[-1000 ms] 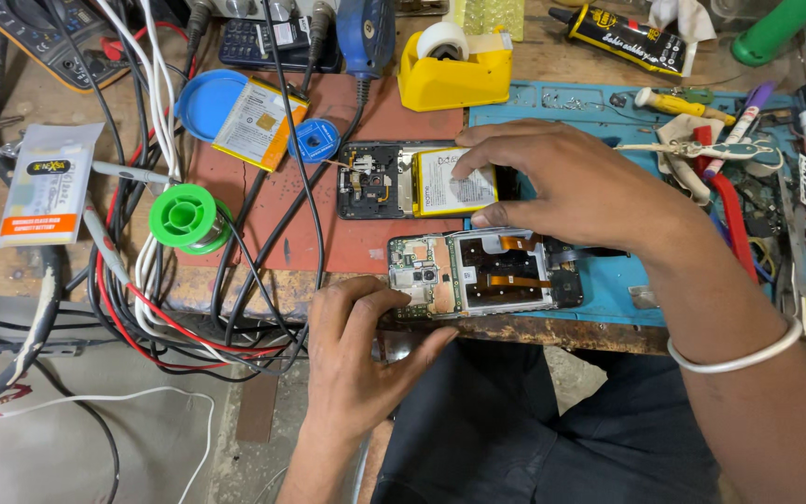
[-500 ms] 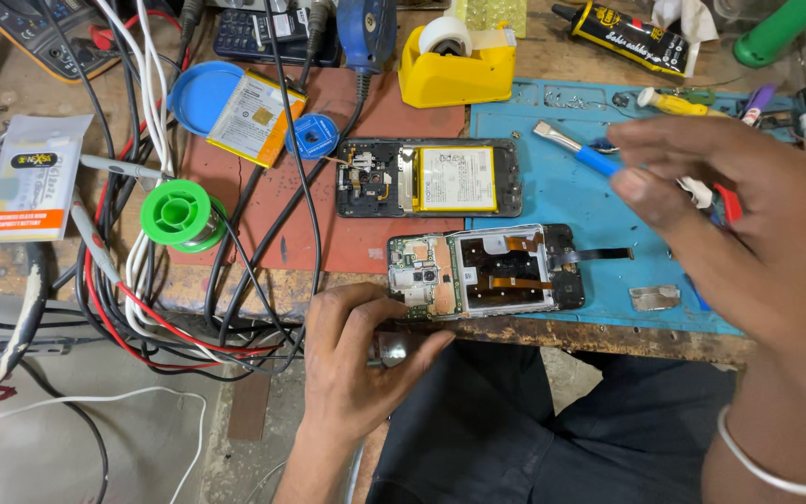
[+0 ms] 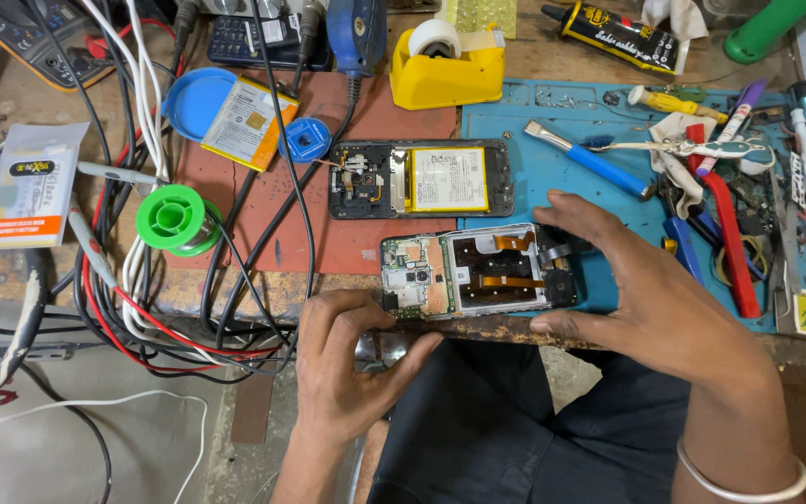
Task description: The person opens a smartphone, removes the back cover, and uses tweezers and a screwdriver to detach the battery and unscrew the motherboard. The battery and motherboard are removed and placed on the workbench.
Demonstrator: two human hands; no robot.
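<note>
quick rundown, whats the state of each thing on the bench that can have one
near phone: back off, board and flex cables bare, held at both ends
left hand: grips the phone's left end
right hand: grips its right end
far phone: opened, battery still seated
loose battery: out, lying on the blue lid
solder spool: on its side
tape dispenser: roll loaded
glue tube: capped, lying flat
</note>
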